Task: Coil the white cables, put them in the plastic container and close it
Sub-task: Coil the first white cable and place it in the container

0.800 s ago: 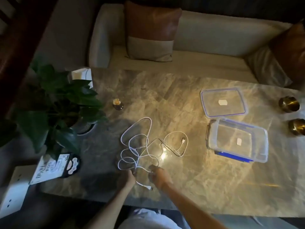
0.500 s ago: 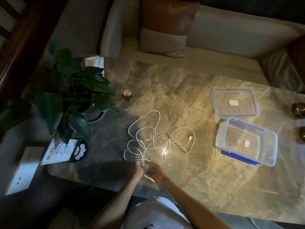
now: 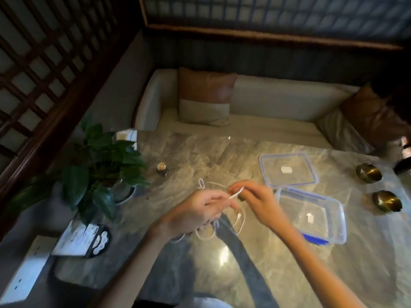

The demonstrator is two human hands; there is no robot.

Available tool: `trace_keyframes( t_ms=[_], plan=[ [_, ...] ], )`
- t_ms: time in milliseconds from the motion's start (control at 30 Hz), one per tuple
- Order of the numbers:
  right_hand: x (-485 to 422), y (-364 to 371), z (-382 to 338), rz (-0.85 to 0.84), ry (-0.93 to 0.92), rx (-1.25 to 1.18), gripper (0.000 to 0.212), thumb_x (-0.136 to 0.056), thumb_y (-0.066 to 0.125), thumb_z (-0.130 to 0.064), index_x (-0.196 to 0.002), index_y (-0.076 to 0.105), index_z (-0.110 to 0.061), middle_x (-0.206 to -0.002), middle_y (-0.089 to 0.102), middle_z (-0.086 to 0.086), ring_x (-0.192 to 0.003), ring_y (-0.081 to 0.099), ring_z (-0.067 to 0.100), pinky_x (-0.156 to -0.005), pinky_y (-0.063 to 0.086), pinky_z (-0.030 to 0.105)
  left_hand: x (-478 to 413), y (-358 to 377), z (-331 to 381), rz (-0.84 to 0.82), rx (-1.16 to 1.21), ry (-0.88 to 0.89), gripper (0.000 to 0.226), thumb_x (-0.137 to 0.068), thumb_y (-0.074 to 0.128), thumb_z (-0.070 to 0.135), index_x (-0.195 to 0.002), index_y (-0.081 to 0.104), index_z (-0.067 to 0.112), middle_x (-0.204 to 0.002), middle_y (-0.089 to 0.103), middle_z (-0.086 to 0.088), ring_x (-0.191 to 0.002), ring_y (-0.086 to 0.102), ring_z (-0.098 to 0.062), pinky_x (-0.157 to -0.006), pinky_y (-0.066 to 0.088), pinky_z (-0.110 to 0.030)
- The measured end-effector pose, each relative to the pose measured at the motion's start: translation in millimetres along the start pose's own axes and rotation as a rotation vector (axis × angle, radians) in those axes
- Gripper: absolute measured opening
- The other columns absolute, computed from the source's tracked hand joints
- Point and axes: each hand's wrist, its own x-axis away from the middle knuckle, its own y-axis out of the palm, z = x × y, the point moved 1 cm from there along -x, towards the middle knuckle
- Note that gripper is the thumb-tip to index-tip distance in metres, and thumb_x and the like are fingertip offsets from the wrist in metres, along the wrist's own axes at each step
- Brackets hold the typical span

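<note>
glossy marble table (image 3: 289,274), clear plastic container (image 3: 311,215) (blue-trimmed), shiny brass bowls (image 3: 387,200)

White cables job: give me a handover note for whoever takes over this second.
Left grip: holds the white cable, loops hanging to the table.
Right grip: pinches the cable's end.
Plastic container: open, no cable inside, right of both grips; lid flat beyond it.
Done: nothing coiled or stowed.
Left: coil, put in the container, close it.
</note>
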Motion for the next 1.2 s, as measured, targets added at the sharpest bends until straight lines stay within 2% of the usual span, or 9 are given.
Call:
trace_keyframes(
  t_ms=[133, 300, 533, 633, 733, 833, 1000, 1100, 1200],
  plan=[
    [-3.6, -105.3, -27.1, 0.126, -0.098, 0.077, 0.033, -0.086, 0.072, -0.009, -0.081, 0.073, -0.041, -0.078, 0.074, -0.024, -0.076, 0.066, 0.001, -0.073, 0.051, 0.019, -19.8, 17.4, 70.7, 0.015, -0.030, 0.123, 0.025, -0.103, 0.045, 0.018, -0.091, 0.066, 0.012, -0.047, 0.037, 0.015, -0.042, 0.031, 0.001, -0.043, 0.029, -0.008],
    [7.9, -188.0, -30.7, 0.249, -0.231, 0.145, 0.026, -0.090, 0.069, -0.014, -0.080, 0.070, -0.039, -0.080, 0.071, -0.020, -0.083, 0.065, 0.001, -0.079, 0.048, 0.023, -48.8, 64.6, 132.3, -0.018, 0.228, 0.227, 0.021, -0.101, 0.049, 0.020, -0.097, 0.066, 0.008, -0.058, 0.044, -0.001, -0.045, 0.035, -0.010, -0.043, 0.036, -0.020],
    [32.7, -281.1, -63.0, 0.453, -0.401, -0.214, 0.028, -0.098, 0.055, -0.005, -0.085, 0.071, -0.023, -0.065, 0.068, -0.013, -0.064, 0.059, -0.005, -0.066, 0.047, 0.008, -94.6, 165.7, 189.0, -0.431, 0.452, 0.344, 0.036, -0.095, 0.055, 0.020, -0.123, 0.058, -0.002, -0.068, 0.057, -0.001, -0.056, 0.042, -0.011, -0.057, 0.040, -0.022],
    [45.1, -280.1, -64.6, 0.321, -0.326, -0.163, 0.042, -0.095, 0.053, 0.007, -0.075, 0.066, -0.028, -0.058, 0.061, -0.014, -0.055, 0.055, -0.007, -0.057, 0.043, 0.009, -125.5, 197.4, 227.7, -0.445, 0.628, 0.411, 0.053, -0.099, 0.037, 0.035, -0.128, 0.057, -0.004, -0.066, 0.053, -0.006, -0.063, 0.048, -0.018, -0.065, 0.039, -0.031],
    [74.5, -266.2, -45.7, 0.135, -0.226, -0.085, 0.026, -0.100, 0.050, -0.009, -0.076, 0.056, -0.013, -0.047, 0.049, -0.010, -0.040, 0.045, -0.002, -0.043, 0.038, 0.015, -157.9, 206.5, 248.4, -0.240, 0.842, 0.396, 0.064, -0.098, 0.038, 0.045, -0.129, 0.055, -0.009, -0.058, 0.045, -0.003, -0.056, 0.039, -0.017, -0.061, 0.031, -0.031],
    [103.3, -264.1, -28.8, 0.048, -0.133, -0.102, 0.020, -0.103, 0.047, -0.013, -0.118, 0.061, -0.017, -0.044, 0.047, -0.008, -0.038, 0.043, 0.004, -0.044, 0.038, 0.019, -178.1, 210.4, 241.2, -0.084, 0.948, 0.356, 0.065, -0.099, 0.037, 0.047, -0.126, 0.054, -0.010, -0.056, 0.038, -0.002, -0.053, 0.033, -0.015, -0.059, 0.027, -0.030],
    [143.2, -266.7, -39.8, -0.144, 0.011, -0.296, 0.026, -0.102, 0.052, -0.020, -0.125, 0.063, -0.021, -0.048, 0.041, -0.008, -0.045, 0.040, 0.009, -0.051, 0.038, 0.021, -183.1, 214.2, 205.1, 0.149, 0.140, 0.527, 0.049, -0.103, 0.034, 0.040, -0.082, 0.069, 0.012, -0.070, 0.051, -0.011, -0.057, 0.046, -0.014, -0.066, 0.039, -0.031],
    [156.7, -264.8, -54.6, -0.122, 0.054, -0.354, 0.025, -0.102, 0.050, -0.021, -0.122, 0.066, -0.015, -0.051, 0.035, -0.009, -0.044, 0.033, 0.005, -0.046, 0.030, 0.017, -174.5, 206.4, 193.8, 0.145, -0.310, 0.609, 0.031, -0.105, 0.034, 0.032, -0.111, 0.061, 0.018, -0.065, 0.053, 0.009, -0.060, 0.046, -0.007, -0.065, 0.041, -0.020],
    [161.8, -260.4, -74.2, 0.132, -0.129, 0.073, 0.018, -0.099, 0.056, -0.025, -0.100, 0.074, -0.026, -0.051, 0.054, -0.006, -0.048, 0.048, -0.001, -0.052, 0.039, 0.014, -153.3, 198.4, 178.4, 0.106, -0.629, 0.702, 0.030, -0.105, 0.031, 0.032, -0.106, 0.058, 0.020, -0.073, 0.054, 0.010, -0.070, 0.051, -0.001, -0.071, 0.045, -0.025]
  ],
)
